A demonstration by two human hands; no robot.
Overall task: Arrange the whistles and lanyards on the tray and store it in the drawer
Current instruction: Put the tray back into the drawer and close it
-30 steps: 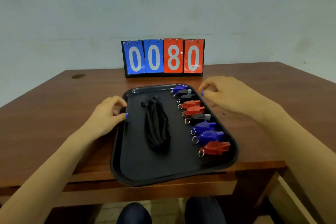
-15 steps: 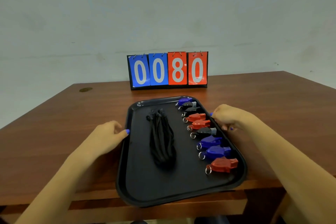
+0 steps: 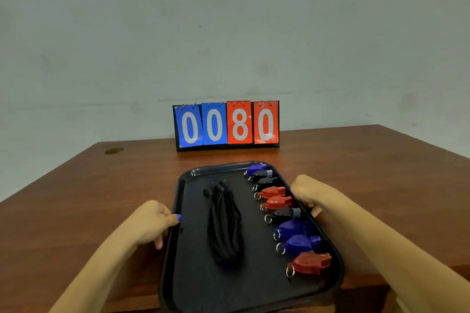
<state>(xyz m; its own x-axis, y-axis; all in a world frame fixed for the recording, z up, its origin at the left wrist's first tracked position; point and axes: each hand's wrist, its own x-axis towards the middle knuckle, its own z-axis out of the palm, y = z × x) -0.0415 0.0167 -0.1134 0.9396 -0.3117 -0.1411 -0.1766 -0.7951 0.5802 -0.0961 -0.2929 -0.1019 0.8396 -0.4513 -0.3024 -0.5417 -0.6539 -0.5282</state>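
A black tray [image 3: 195, 284] lies on the wooden table, its near end past the front edge. A bundle of black lanyards [image 3: 225, 221] lies in its middle. Along its right side runs a row of several whistles [image 3: 284, 213] in blue, black and red, each with a metal ring. My left hand [image 3: 152, 223] grips the tray's left rim, thumb on top. My right hand [image 3: 309, 192] grips the right rim beside the red whistles. The drawer is not in view.
A flip scoreboard [image 3: 227, 124] reading 0080 stands at the back of the wooden table [image 3: 89, 198], against a pale wall. A small dark spot [image 3: 114, 151] marks the table's far left corner.
My right hand came down from above the far whistles and took hold of the tray's right rim. The view tilted up, so the tray sits lower in frame.
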